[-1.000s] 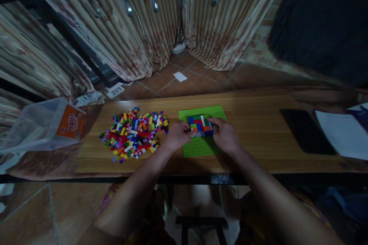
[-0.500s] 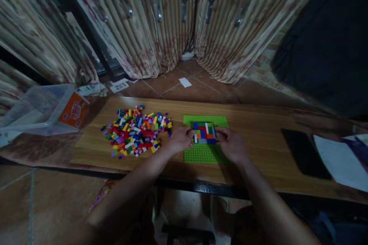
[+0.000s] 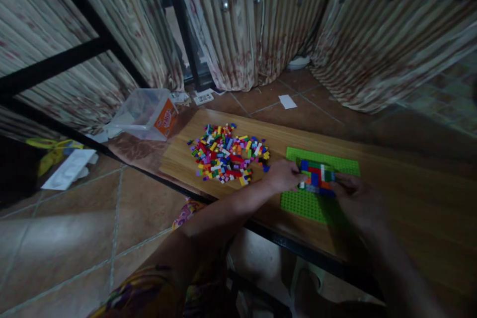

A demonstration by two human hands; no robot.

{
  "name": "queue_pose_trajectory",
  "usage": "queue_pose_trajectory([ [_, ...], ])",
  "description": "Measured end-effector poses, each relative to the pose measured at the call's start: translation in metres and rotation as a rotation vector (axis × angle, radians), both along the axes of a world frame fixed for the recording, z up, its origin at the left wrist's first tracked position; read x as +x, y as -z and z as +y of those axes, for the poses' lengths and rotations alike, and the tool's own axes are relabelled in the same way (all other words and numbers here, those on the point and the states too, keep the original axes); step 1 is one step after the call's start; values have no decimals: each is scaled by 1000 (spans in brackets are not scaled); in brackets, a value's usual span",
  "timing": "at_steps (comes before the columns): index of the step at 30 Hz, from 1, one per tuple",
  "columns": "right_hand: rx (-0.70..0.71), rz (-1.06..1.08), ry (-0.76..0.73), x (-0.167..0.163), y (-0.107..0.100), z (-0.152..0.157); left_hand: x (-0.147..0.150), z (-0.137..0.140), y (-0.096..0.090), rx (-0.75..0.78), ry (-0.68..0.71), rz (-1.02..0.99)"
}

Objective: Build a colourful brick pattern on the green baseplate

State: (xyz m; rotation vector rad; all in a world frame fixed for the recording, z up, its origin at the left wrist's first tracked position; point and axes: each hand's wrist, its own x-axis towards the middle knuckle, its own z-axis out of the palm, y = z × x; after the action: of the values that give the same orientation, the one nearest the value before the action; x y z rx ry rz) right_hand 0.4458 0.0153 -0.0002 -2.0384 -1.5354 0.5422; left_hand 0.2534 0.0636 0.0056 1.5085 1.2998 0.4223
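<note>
A block of many-coloured toy bricks (image 3: 316, 178), with blue, red, white, orange and green pieces, sits over the green studded baseplate (image 3: 305, 207). My left hand (image 3: 283, 176) grips its left side, fingertips near a white brick. On the opposite side my right hand (image 3: 357, 198) has its thumb and fingers closed against the block's edge; that hand is somewhat blurred. Whether the block is pressed onto the plate or only rests there I cannot tell.
A pile of loose bricks (image 3: 227, 151) spreads over the wooden table (image 3: 261, 203) to the left. Beyond it stands a clear plastic box (image 3: 139, 112) with an orange label. Papers (image 3: 287, 102) lie on the tiled floor before the curtains (image 3: 238, 49).
The view has swung to the left, so table, bricks and hands appear further right. Both hands keep their places at the sides of the brick block.
</note>
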Motion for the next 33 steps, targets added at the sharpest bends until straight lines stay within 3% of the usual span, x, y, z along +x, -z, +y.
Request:
queue_pose_trajectory([
  [6, -7, -92, -36, -1, -1, -3, 1, -10, -7, 262, 8, 128],
  [11, -17, -178, -35, -1, 0, -6, -3, -14, -18, 343, -14, 170],
  [18, -13, -184, 33, -1, 3, -10, -50, 6, -49, 433, -52, 49],
  [27, 140, -214, 123, -15, -2, -22, -142, 15, -92, 465, -620, -602],
  [31, 308, -166, 47, -62, -11, -38, -161, 13, -103, 437, -757, -654],
  [33, 281, -34, -40, -100, -12, -45, -163, 11, -103, 414, -741, -653],
])
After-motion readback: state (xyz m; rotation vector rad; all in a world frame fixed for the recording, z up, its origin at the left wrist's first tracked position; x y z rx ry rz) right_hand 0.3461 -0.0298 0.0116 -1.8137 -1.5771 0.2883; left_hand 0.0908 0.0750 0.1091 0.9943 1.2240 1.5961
